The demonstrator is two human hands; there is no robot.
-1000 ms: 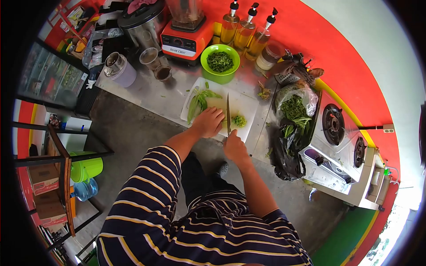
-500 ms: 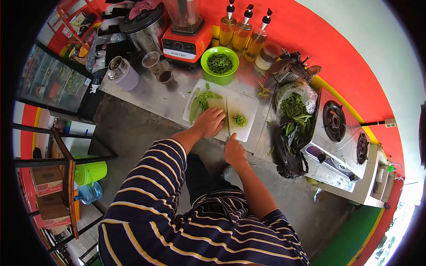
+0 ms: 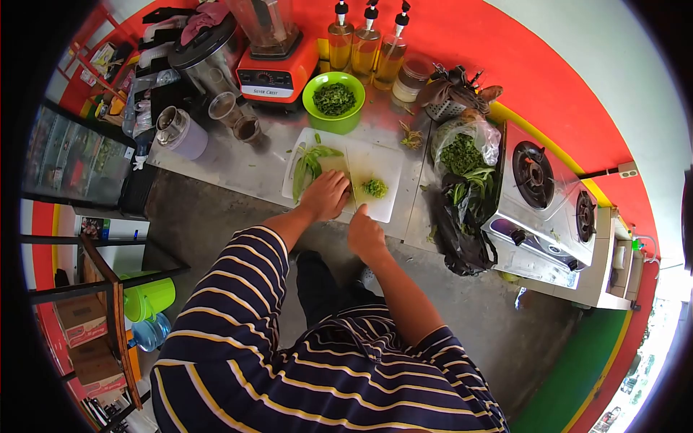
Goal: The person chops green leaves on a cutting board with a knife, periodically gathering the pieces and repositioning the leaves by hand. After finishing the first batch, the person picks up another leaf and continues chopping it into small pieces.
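Note:
On a white cutting board [image 3: 386,162] lie long green leafy stalks [image 3: 307,172] at the left and a small heap of chopped greens [image 3: 375,188] at the right. My left hand [image 3: 326,195] presses down on the near end of the stalks, fingers together. My right hand [image 3: 366,234] is wrapped round the handle of a knife at the board's near edge. The knife [image 3: 351,171] points away from me, its blade close beside my left fingertips. Behind the board stands a green bowl [image 3: 334,121] with cut dark greens [image 3: 334,99] in it.
A red blender [image 3: 278,70], pump bottles [image 3: 362,49] and a jar [image 3: 411,79] line the wall. Cups [image 3: 247,128] and a shaker [image 3: 189,134] stand left. Bagged greens [image 3: 462,154], a black bag [image 3: 462,245] and a gas stove [image 3: 538,195] are at right.
The whole view has shifted, so the counter and its items appear further left and slightly higher. Both hands keep their places at the board, with the knife still in my right hand.

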